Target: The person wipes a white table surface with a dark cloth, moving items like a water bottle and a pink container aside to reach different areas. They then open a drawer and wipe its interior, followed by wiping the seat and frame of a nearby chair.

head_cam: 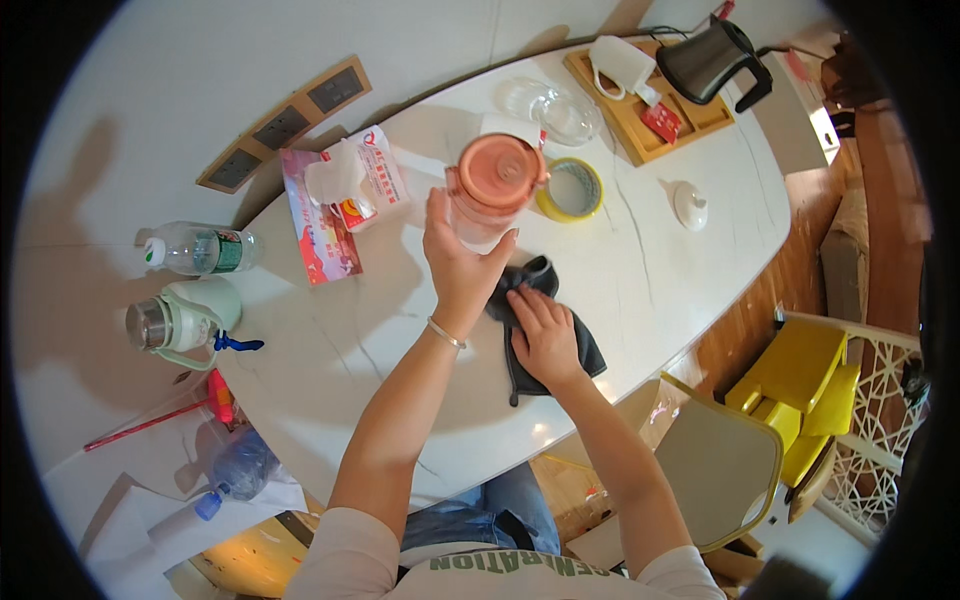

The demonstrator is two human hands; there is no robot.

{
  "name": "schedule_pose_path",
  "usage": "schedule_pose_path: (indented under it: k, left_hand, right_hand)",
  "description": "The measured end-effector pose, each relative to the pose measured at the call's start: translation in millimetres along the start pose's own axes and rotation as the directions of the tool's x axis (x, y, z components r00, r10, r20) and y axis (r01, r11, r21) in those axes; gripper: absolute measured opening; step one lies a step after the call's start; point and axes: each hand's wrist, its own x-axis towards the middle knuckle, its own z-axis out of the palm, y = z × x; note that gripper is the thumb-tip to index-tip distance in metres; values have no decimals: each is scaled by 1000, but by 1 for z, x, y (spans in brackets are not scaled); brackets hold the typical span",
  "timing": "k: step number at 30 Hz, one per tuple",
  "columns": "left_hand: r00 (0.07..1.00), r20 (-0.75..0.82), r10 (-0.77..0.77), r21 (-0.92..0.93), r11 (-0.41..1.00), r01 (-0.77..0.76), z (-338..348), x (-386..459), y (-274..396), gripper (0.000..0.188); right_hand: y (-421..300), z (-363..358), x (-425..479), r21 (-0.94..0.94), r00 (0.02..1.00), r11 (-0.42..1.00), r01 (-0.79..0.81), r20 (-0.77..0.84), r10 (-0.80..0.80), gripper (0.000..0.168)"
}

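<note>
My left hand [465,270] is wrapped round the lower part of a clear bottle with a pink lid [499,176], which stands upright over the marble-patterned table. Lower right of it, my right hand [547,334] presses on a dark grey cloth [589,356], its fingers on a bunched part of the cloth. A roll of yellow tape [571,189] lies just right of the bottle. Whether the bottle's base touches the table is hidden.
A tissue pack [379,176], plastic bottle [217,251] and green flask [202,315] are at the left. A glass dish [574,116], wooden tray [637,142], white mug [622,64], black kettle [709,60] and white lid [690,206] are at the upper right. A chair [720,457] stands lower right.
</note>
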Motion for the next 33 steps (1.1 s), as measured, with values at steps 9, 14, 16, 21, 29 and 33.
schedule_pose_path:
  k: [9,14,16,21,29,33]
  left_hand:
    - [966,65,-249,-80,964,253,-51,-38,-13,65]
    - [968,-75,-241,283,925,253,-118,-75,4,43]
    - [945,-171,-280,249,915,317,-133,-80,8,41]
    - [854,-376,-359,67,909,411,-149,-78,1,38]
    - [654,-427,-624,-119,756,643,-124,-118,5,66]
    - [835,-254,-488,195,820,539,-100,-152,27,58]
  right_hand:
    - [-13,30,62,-91,1000,996,5,-9,-6,56]
    - [-34,56,120,-53,997,996,78,15,-77,60]
    - [-42,68,151,-61,998,996,64,-14,-65,60]
    - [-40,84,200,-100,993,990,103,-40,-108,57]
    - [-64,58,100,-69,998,996,65,24,-64,60]
    - [-69,37,17,9,935,964,266,241,-260,63]
